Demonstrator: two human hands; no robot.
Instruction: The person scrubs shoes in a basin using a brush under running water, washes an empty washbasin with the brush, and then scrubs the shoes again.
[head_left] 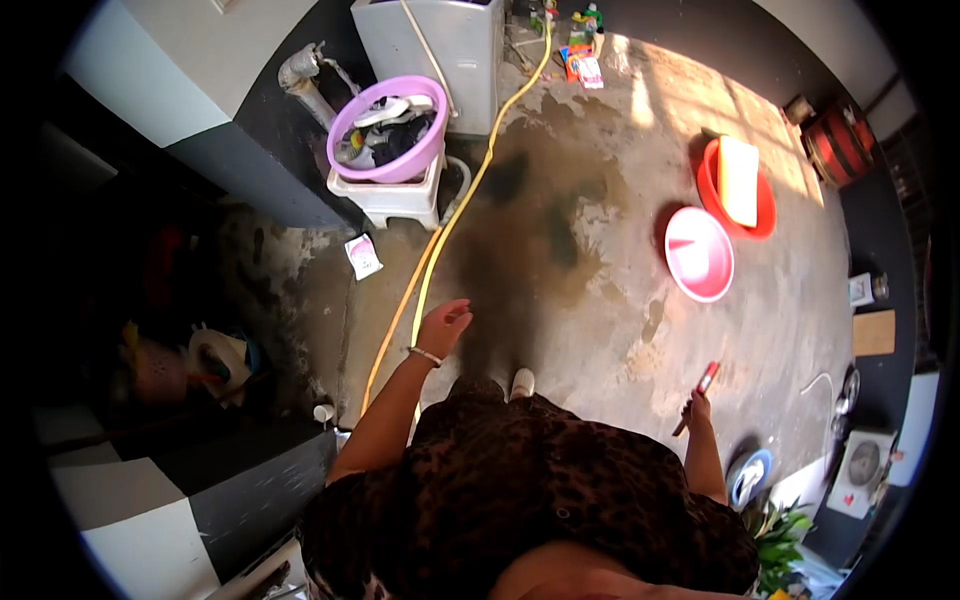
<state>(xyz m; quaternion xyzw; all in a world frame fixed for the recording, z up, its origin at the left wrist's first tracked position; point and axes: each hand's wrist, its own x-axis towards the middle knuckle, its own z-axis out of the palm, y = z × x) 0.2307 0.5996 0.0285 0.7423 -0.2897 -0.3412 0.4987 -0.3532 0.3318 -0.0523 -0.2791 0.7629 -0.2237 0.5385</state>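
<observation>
My left hand (445,324) is held out in front of me over the concrete floor, near a yellow hose (463,207). Its fingers are loosely bent and apart, with nothing in them. My right hand (697,405) hangs at my side, its fingers wrapped round a short stick-like tool (709,376) with a red-and-white end and a dark lower end. What kind of tool it is, I cannot make out. Ahead of that hand stands a pink basin (699,254). Beyond it, a yellow board (739,180) rests in a red basin (764,207).
A purple basin (436,150) of shoes and dark items sits on a white stool (402,200) beside a grey washing machine (430,40). Wet patches darken the floor. A packet (363,257) lies left of the hose; a blue basin (749,474) and a plant (780,530) are at lower right.
</observation>
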